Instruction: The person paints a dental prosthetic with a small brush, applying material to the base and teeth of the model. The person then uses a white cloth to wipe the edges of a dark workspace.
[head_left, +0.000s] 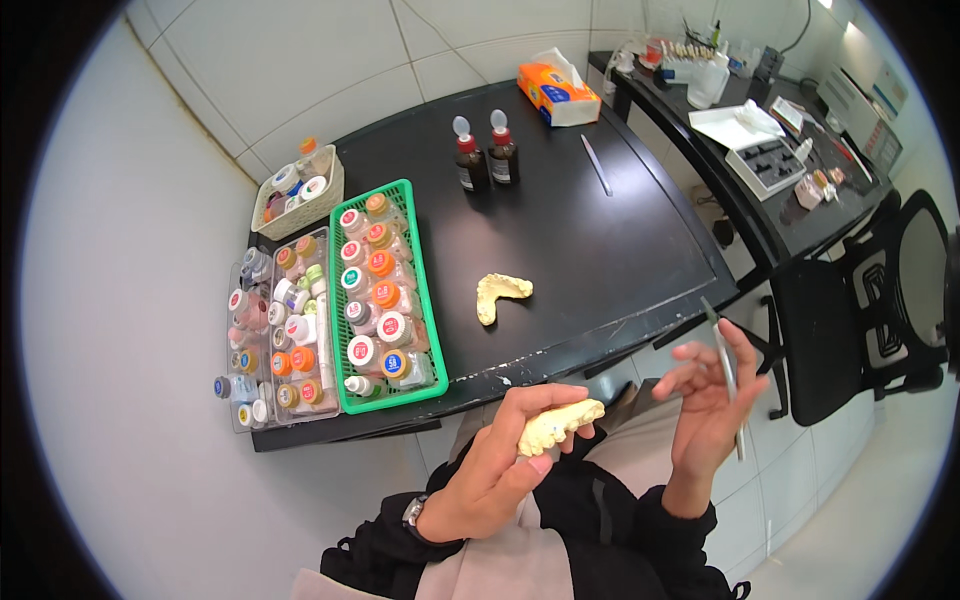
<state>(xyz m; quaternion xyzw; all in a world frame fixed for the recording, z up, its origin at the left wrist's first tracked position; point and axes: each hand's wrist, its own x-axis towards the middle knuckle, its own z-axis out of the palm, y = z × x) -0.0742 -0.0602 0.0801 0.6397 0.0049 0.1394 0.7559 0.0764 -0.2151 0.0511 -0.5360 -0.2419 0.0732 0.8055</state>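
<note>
My left hand (490,470) grips a pale yellow dental cast (556,427) between thumb and fingers, just off the table's front edge. To its right, my right hand (708,410) is raised with a slim metal hand tool (727,360) held by the thumb and index finger; the other fingers are loosely spread. The tool's tip points up and away, apart from the cast. A second yellow dental cast (498,294), shaped like a horseshoe, lies on the black table (580,260) beyond my left hand.
At the left stand a green basket (437,345) of small capped jars, clear trays of jars and a beige basket (328,205). Two dark bottles (503,155), a tissue box (560,95) and a thin knife-like tool (596,165) sit farther back. A black chair (830,350) is at the right.
</note>
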